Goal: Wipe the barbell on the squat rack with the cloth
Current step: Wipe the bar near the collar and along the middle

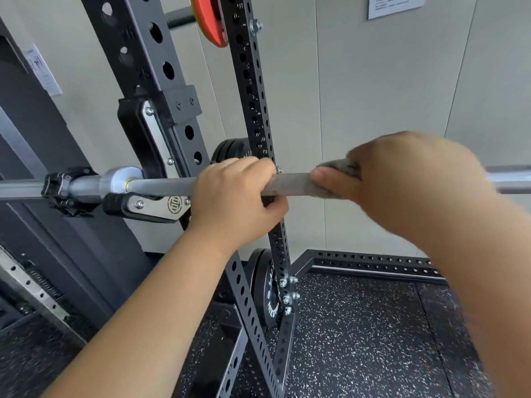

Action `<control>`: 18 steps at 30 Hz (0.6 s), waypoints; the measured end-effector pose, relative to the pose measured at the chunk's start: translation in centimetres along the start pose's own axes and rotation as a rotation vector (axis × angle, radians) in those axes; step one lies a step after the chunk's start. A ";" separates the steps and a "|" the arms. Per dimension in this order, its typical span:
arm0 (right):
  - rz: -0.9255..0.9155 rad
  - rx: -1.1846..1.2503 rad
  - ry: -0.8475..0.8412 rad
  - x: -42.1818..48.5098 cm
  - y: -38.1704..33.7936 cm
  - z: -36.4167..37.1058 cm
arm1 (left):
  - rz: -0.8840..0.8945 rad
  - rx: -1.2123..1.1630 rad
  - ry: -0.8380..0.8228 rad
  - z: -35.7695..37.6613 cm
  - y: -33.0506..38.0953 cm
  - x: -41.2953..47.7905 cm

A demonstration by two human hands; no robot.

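My right forearm (488, 268) filled the near right corner, blurred, and my left forearm (143, 311) reached up from the lower left. My left hand (238, 196) was clenched around the barbell (161, 186), fingers curled over the top and thumb underneath. Just beside it, my right hand (402, 179) grasped the grey cloth (339, 168), which was bunched under my fingers and pressed against the shaft, my thumb lying along the front of the bar. The barbell lay level across the view, resting in the J-hook (149, 205) on the black perforated upright (161, 67) of the squat rack. A black collar clamp (66, 185) sat on the sleeve left of the hook. Behind my left hand rose a thinner perforated post (258, 96), with black weight plates (267, 291) stored low on it and a red plate (212, 21) near the top. Speckled rubber flooring (359, 326) lay below, and a paper notice (396, 4) hung on the pale wall.
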State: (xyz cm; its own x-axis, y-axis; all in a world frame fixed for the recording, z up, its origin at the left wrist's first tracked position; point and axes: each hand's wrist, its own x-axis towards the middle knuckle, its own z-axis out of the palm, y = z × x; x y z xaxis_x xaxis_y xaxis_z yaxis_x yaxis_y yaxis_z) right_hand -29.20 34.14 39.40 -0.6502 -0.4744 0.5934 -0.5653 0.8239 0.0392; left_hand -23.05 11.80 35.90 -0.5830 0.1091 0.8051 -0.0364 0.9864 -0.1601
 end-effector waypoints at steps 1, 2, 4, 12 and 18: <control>0.035 0.019 0.012 -0.4 1.0 -0.4 | -0.012 0.015 0.019 0.3 -0.4 -0.5; 0.063 0.022 0.055 -0.9 1.3 -0.8 | -0.044 0.031 0.041 0.5 -0.6 -1.0; 0.048 -0.074 0.132 -1.3 0.7 0.0 | -0.120 0.064 0.087 1.0 -0.3 -1.3; -0.065 -0.054 0.052 -0.6 -0.1 -0.5 | -0.091 0.056 0.056 0.6 -0.3 -1.4; -0.121 -0.034 0.149 0.2 -3.3 1.3 | -0.110 0.043 0.104 0.6 0.2 -1.2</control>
State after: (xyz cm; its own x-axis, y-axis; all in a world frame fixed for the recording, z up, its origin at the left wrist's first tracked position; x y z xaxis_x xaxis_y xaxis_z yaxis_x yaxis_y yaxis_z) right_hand -28.11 30.94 38.32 -0.4947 -0.5215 0.6952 -0.6155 0.7750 0.1433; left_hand -22.82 11.81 34.59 -0.4868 0.0154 0.8734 -0.1308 0.9873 -0.0903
